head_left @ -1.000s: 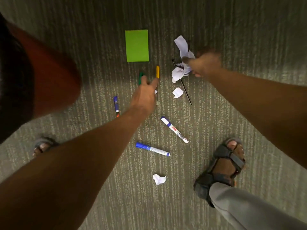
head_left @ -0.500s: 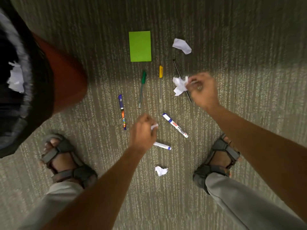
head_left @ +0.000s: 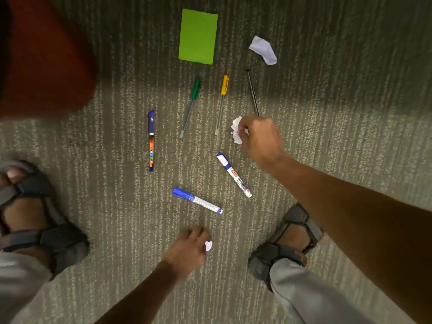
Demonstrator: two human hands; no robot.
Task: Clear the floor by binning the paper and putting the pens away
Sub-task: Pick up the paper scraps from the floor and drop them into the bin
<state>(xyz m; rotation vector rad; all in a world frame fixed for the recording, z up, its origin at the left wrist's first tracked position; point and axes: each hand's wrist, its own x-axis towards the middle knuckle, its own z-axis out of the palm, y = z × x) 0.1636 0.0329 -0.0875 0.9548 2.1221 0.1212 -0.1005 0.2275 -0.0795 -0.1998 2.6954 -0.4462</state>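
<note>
My right hand [head_left: 260,137] is shut on a crumpled white paper [head_left: 236,132], low over the carpet beside the yellow pen [head_left: 222,104]. My left hand [head_left: 187,250] is curled near my feet, with a small white paper ball [head_left: 208,245] at its fingertips; whether that ball rests on the floor is unclear. Another crumpled paper [head_left: 264,50] lies at the back right. On the carpet lie a green pen [head_left: 191,106], a thin black pen [head_left: 252,92], a purple-orange marker [head_left: 151,141], a whiteboard marker [head_left: 233,175] and a blue marker [head_left: 197,200].
A red bin [head_left: 46,54] fills the upper left corner. A flat green sheet [head_left: 197,36] lies at the back centre. My sandalled feet stand at the left [head_left: 35,218] and the right [head_left: 292,239] of the pens.
My left hand has drawn back from the middle pens to the paper ball near my feet. My right hand has carried its crumpled paper slightly left and nearer, off the black pen.
</note>
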